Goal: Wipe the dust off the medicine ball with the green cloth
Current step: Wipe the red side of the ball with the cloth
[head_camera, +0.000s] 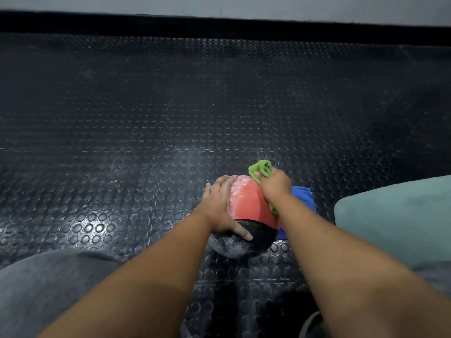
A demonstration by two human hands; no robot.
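A red and black medicine ball [246,211] sits on the studded black rubber floor, with white dust on the far part of its red panel and on its lower black part. My left hand [220,208] lies flat against the ball's left side, fingers spread and thumb across the black band. My right hand [275,185] grips the bunched green cloth [262,168] and presses it on the ball's upper right side; a bit of cloth shows under my wrist.
A blue cloth [303,196] lies on the floor just right of the ball, partly hidden by my right arm. A teal padded surface [395,220] stands at the right. My grey-clad knee [44,289] fills the lower left. A black baseboard [219,25] runs along the far wall.
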